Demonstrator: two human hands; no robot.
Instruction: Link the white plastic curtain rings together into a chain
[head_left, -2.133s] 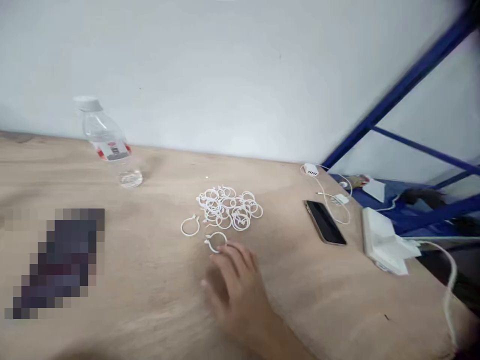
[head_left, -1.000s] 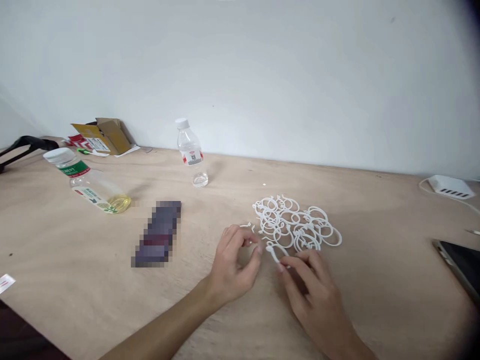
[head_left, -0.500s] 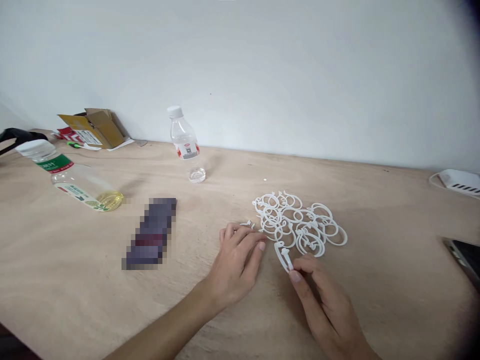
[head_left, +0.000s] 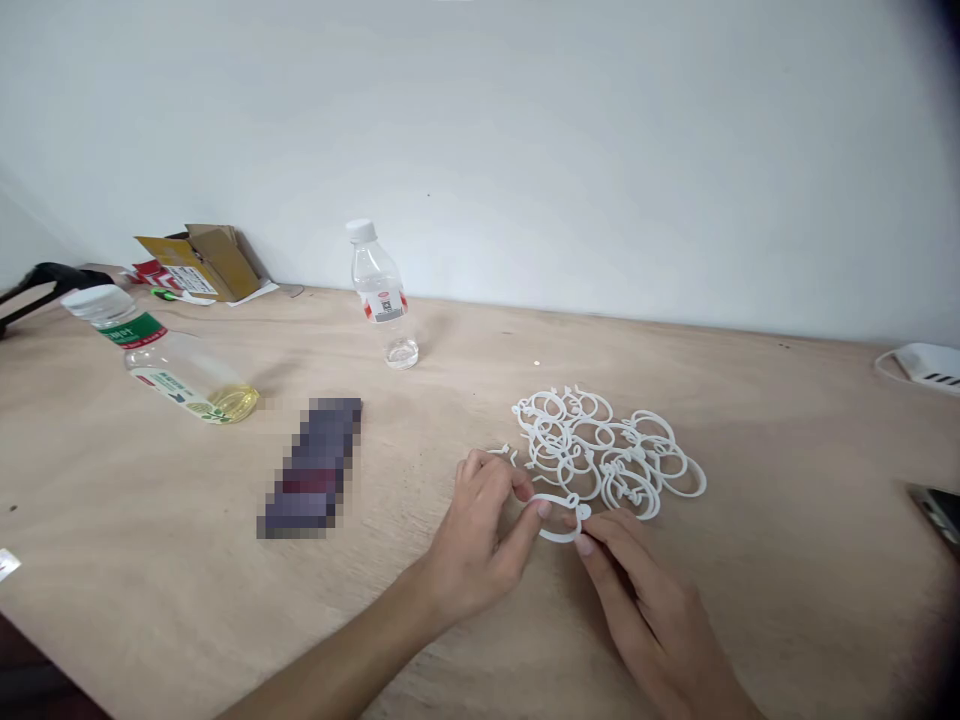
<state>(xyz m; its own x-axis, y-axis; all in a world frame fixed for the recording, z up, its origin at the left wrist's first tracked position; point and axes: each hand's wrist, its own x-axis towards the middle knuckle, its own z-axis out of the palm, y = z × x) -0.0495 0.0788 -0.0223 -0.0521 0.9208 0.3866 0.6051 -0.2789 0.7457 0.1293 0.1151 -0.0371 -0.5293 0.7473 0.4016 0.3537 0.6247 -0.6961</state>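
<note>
A pile of several white plastic rings [head_left: 607, 450] lies on the wooden table [head_left: 450, 620]. Just in front of it, one white ring [head_left: 556, 516] is held between both my hands. My left hand [head_left: 484, 535] pinches its left side with curled fingers. My right hand [head_left: 637, 600] grips its right side near the clasp. Another small ring piece [head_left: 504, 452] peeks out behind my left fingers.
A small clear water bottle [head_left: 381, 292] stands at the back. A tilted bottle with yellow liquid [head_left: 161, 358] is at the left, and a cardboard box [head_left: 201, 262] sits by the wall. A pixelated dark object [head_left: 311, 468] lies left of my hands. A white charger [head_left: 926, 362] and phone edge [head_left: 937, 512] are at the right.
The view swung left from the first frame. My left hand came in, and both hands closed on one ring, now lying flat between them instead of standing on edge.
</note>
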